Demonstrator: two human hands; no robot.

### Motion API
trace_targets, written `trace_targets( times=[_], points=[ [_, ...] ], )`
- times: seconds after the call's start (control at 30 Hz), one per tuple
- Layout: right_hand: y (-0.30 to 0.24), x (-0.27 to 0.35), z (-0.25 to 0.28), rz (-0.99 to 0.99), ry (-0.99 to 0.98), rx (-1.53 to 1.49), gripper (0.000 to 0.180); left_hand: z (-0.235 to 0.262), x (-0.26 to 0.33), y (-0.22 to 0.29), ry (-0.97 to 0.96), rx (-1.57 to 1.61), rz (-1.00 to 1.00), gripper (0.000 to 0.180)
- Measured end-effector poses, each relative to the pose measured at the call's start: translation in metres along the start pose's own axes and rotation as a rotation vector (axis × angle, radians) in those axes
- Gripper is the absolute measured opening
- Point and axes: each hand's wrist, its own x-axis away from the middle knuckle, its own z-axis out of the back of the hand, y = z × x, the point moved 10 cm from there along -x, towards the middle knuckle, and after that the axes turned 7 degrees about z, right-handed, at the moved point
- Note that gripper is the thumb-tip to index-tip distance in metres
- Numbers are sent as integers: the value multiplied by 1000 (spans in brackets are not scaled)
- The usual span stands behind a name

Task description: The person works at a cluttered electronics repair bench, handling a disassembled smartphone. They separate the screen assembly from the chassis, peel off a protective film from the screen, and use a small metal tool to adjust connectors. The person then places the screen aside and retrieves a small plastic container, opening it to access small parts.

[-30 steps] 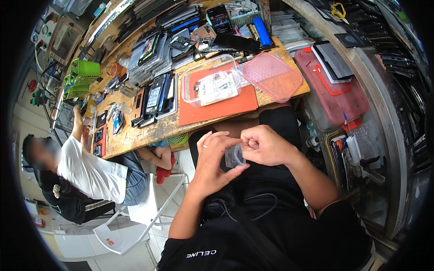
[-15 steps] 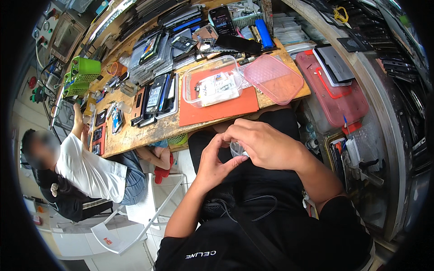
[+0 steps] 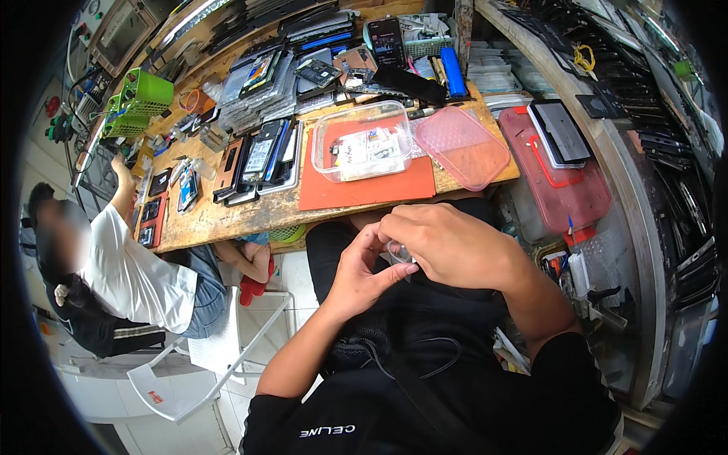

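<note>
Above my lap, in front of the bench edge, my left hand [image 3: 358, 271] and my right hand [image 3: 455, 244] meet around a small clear plastic piece [image 3: 397, 252]. The left thumb and fingers curl round its near and left sides. My right hand covers it from above, so its fingertips are mostly hidden. What kind of thing the plastic piece is cannot be made out. Beyond the hands, a clear plastic box [image 3: 317, 155] stands on an orange-red mat [image 3: 322, 199], with small plastic packets [image 3: 373, 152] inside. A translucent pink lid [image 3: 464, 148] lies to its right.
Phone parts [image 3: 262, 155] and stacked clear trays [image 3: 241, 110] crowd the wooden bench [image 3: 227, 231]. A second pink box lid [image 3: 588, 189] lies at the right beside packed shelves. A person in a white shirt [image 3: 136, 265] sits at the left near a white folding chair [image 3: 201, 394].
The view has shifted slightly, moving the bench and the seated person a little in the picture. My hands keep nearly the same hold on the clear plastic piece.
</note>
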Motion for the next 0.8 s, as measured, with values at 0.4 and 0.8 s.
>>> trace_targets(
  times=[0.4, 0.8],
  points=[
    [49, 26, -5, -244, 279, -305, 12, 15, 8, 35, 253, -503, -204, 53],
    [31, 22, -12, -84, 240, -154, 13, 30, 9, 18, 246, -185, -26, 11]
  ],
)
